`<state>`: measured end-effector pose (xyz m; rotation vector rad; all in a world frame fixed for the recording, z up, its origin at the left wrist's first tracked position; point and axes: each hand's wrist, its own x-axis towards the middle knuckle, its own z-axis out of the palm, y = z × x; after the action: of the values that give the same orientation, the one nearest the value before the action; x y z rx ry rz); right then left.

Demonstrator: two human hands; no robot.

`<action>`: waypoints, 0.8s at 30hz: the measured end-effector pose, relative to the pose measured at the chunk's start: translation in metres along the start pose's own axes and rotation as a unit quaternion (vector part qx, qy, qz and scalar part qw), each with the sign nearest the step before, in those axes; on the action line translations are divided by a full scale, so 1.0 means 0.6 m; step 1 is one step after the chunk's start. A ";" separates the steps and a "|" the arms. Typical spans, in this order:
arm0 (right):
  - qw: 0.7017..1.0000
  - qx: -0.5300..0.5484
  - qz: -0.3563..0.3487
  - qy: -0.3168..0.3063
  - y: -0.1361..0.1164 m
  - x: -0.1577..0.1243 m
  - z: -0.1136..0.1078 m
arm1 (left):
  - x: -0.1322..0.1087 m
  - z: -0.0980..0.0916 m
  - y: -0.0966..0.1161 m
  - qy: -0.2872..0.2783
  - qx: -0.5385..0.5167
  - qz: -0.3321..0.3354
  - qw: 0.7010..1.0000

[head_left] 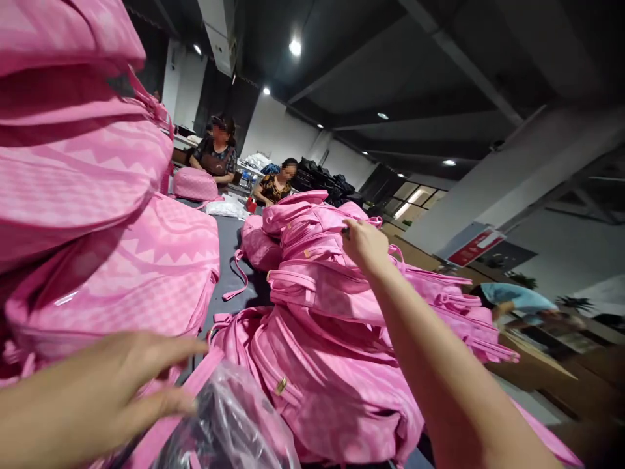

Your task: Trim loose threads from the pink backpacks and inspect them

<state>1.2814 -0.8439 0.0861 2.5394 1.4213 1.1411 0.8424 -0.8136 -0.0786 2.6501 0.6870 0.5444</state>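
My right hand (364, 244) reaches far out over a heap of pink backpacks (322, 326) and its fingers are pinched on the top backpack's fabric near a dark zipper pull. My left hand (131, 378) is low at the front left, fingers stretched apart, resting on a pink strap next to a crinkled clear plastic bag (229, 423). A tall stack of pink backpacks (97, 195) rises at the left, close to my left hand.
A dark grey table (229, 260) runs away between the piles. Two people sit at its far end with another pink backpack (194, 184) and white plastic (227, 208). A person in a blue top (517, 299) bends at the right near brown cartons (532, 365).
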 end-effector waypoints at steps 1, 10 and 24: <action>1.000 0.009 0.002 -0.009 0.014 0.045 0.021 | 0.075 -0.030 0.004 -0.021 -0.001 0.015 1.000; 0.959 0.194 -0.004 -0.207 0.134 0.309 0.165 | 0.721 -0.064 -0.052 0.041 0.042 -0.041 0.997; 0.933 0.261 -0.002 -0.247 0.249 0.233 0.246 | 1.079 0.138 -0.005 -0.035 0.082 0.013 0.996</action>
<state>1.5239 -0.7802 0.1114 2.8362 1.7326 0.0716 1.4017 -0.4937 0.0265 2.8200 0.7048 0.4172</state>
